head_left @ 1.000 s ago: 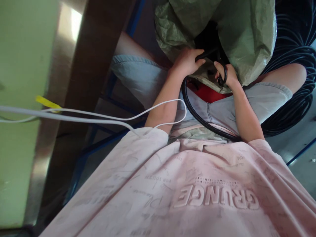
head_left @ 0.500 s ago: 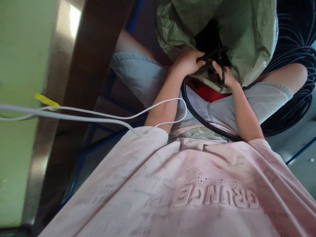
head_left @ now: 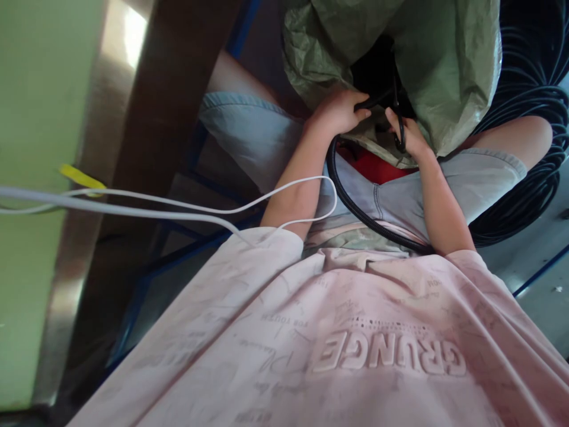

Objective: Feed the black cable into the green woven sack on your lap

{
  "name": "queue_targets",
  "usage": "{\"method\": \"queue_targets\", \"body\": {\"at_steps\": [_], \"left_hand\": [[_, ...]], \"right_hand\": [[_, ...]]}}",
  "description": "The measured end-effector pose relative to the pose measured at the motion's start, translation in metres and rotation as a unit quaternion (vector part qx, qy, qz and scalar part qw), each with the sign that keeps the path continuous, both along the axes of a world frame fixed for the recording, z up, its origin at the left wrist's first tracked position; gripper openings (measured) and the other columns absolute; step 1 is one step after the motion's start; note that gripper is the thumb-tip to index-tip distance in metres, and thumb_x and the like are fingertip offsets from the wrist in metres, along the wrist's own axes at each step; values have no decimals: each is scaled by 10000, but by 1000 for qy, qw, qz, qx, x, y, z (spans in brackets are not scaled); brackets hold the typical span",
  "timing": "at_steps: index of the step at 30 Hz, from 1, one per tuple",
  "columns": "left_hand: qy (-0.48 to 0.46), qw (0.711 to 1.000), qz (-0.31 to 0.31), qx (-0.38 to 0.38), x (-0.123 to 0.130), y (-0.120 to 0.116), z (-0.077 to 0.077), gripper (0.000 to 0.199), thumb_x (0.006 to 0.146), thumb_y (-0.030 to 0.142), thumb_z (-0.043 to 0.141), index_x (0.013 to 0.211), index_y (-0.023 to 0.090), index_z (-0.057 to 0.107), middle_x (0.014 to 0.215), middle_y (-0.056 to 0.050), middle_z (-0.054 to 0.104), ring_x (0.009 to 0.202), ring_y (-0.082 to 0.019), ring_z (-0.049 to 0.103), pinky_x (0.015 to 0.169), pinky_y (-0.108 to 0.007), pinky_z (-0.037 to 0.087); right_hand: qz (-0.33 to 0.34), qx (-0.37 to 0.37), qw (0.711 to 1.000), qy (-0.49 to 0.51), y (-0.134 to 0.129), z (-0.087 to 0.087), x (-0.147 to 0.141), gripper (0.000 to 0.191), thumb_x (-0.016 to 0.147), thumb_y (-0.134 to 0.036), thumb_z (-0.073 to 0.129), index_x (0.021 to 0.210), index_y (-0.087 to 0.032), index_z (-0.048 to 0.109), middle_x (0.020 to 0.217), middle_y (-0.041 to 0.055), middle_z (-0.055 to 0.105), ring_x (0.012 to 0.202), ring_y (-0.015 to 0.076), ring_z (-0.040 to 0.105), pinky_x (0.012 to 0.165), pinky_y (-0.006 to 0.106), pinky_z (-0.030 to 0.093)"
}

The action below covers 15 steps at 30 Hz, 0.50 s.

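My left hand (head_left: 340,111) is closed round a thick black ribbed tube (head_left: 351,204), which curves down across my lap toward my right forearm. My right hand (head_left: 409,135) grips a thinner black cable (head_left: 399,121) that hangs in a loop by its fingers. Both hands are at the near edge of a large greenish woven sack (head_left: 457,77), whose mouth faces me. Black material fills the dark inside of the sack, its shape hard to make out. Something red (head_left: 384,168) shows below the sack's edge, between my thighs.
Large coils of black cable (head_left: 524,201) lie at the right. White cords (head_left: 178,210) run from the left across my left forearm. A green surface with a metal edge (head_left: 66,284) is at the left, with a yellow strip (head_left: 82,178) on it. Blue metal bars (head_left: 146,279) stand underneath.
The thin cable loop at my right hand has shifted slightly to the right, and the fingers have moved a little with it. My left hand has hardly moved.
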<state>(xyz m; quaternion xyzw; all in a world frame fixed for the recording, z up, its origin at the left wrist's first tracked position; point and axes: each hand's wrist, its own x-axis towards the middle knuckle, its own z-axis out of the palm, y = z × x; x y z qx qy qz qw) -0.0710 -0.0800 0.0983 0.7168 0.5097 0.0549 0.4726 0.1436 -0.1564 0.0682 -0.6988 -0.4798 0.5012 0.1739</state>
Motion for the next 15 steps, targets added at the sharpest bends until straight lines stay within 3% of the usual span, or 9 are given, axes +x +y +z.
{"method": "queue_targets", "body": {"at_steps": [6,11,15], "left_hand": [[90,995,-48,3,1,-1,9,495,972,414,576,1466,407,609,1482,95,638,1445,-251,529,1241,-424,394],[83,995,-52,21,3,-2,11,485,1023,353,586,1507,312,585,1543,54,592,1443,-228,531,1240,-398,404],[85,996,-41,2,4,5,2,456,1064,407,608,1504,298,562,1561,96,568,1440,-202,473,1265,-383,359]], "right_hand": [[-57,-27,998,23,0,-2,-2,637,873,-860,538,735,-249,650,663,71,648,755,270,705,753,440,627],[-53,10,998,17,-3,-6,-1,684,869,-901,481,784,-246,661,779,72,685,931,276,718,913,444,617],[-19,10,1000,-9,4,-1,-3,814,875,-950,346,958,-220,696,944,85,720,1113,287,677,1076,488,541]]}}
